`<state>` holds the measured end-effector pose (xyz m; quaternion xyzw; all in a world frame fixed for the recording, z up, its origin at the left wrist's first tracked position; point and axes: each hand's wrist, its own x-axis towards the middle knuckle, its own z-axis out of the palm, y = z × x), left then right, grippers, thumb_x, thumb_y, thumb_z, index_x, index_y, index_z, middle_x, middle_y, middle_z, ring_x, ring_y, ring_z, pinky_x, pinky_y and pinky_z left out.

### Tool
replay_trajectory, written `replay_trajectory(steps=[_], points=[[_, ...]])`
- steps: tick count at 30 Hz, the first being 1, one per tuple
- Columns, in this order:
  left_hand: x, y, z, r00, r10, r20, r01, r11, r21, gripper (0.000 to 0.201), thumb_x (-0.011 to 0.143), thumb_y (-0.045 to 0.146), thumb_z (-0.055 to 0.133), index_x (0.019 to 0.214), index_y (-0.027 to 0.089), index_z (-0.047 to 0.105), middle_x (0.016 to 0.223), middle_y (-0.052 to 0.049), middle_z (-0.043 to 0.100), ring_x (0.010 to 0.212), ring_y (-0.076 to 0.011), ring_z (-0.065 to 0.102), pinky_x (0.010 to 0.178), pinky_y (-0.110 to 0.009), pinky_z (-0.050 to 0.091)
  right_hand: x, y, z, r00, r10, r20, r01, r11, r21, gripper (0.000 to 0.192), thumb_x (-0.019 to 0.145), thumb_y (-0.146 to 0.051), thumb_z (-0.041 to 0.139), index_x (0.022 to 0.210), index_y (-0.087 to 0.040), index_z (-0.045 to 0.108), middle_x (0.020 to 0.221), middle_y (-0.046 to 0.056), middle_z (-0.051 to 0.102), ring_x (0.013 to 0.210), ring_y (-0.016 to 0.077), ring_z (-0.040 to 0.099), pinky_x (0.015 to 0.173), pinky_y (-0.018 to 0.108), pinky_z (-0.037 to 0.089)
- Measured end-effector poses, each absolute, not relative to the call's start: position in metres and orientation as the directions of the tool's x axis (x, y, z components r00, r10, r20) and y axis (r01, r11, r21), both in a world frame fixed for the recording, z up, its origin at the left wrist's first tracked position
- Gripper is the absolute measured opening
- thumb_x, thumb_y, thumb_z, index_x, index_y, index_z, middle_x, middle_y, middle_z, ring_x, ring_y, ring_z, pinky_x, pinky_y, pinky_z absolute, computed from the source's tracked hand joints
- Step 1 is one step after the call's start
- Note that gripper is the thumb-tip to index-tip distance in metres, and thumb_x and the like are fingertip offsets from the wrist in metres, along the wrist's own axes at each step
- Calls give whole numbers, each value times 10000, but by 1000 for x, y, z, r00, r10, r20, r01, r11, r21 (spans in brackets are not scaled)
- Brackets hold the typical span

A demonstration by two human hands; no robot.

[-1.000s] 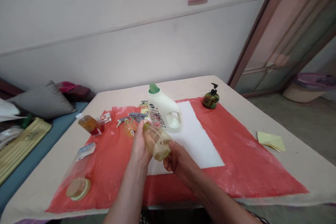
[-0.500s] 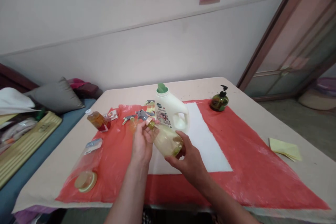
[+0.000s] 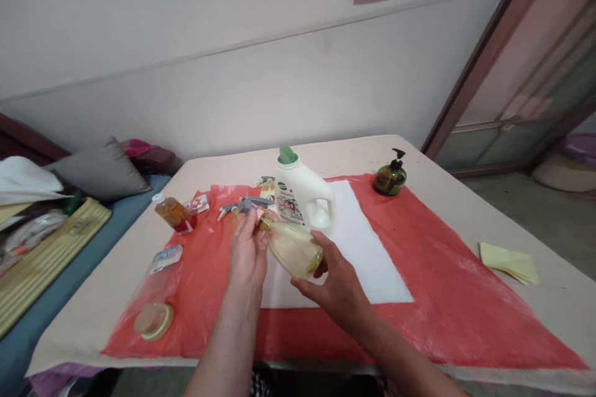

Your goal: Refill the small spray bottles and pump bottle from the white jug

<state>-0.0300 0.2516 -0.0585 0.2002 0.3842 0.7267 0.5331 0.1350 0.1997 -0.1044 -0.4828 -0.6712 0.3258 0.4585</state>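
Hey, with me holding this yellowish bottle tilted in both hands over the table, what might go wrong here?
The clear yellowish bottle lies tilted between your left hand at its neck and right hand at its base; if the neck is open, liquid may spill onto the red plastic sheet. The white detergent jug stands just behind, so an elbow or the bottle might knock it over.

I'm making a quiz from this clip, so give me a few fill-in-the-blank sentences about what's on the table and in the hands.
1. Both hands hold a clear, yellowish ____ tilted above the red sheet.
2. The white jug has a ____ cap.
3. The dark pump bottle stands at the red sheet's far ____ corner.
4. The left hand grips the neck end; the right hand supports the ____.

Missing words: bottle; green; right; base
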Motion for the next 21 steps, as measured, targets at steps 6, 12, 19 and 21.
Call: replay_trajectory(steps=[6,12,19,21], points=[[-43,250,-48,-523,847,92,-448,-365,816,225,709,289,840,878,178,741,951,-28,735,833,-123,667,794,-253,512,138,201,-105,-126,939,320,376,344,-861,805,698,-246,785,1397,-278,386,1218,71,587,714,117,560,687,294,558],[-29,245,-51,-395,909,134,-413,-305,858,286,732,331,828,966,183,759,1014,-51,747,934,-169,678,890,-301,503,139,202,-103,-89,955,284,260,297,-919,789,678,-242,799,1355,-276,396,1244,72,598,837,155,619,770,320,565],[-28,247,-58,-294,955,-38,-534,-131,835,256,728,381,824,855,179,732,974,-70,744,957,-212,703,849,-327,544,143,205,-104,-102,939,329,254,344,-904,783,678,-235,796,1365,-286,421,1272,70,587,824,150,605,740,308,553],[-29,248,-60,-277,960,-34,-544,-128,829,224,750,366,808,866,193,726,985,-67,742,966,-217,704,852,-334,547,145,205,-103,-110,933,342,259,359,-897,781,675,-225,795,1365,-295,438,1290,70,575,809,144,591,732,305,545]])
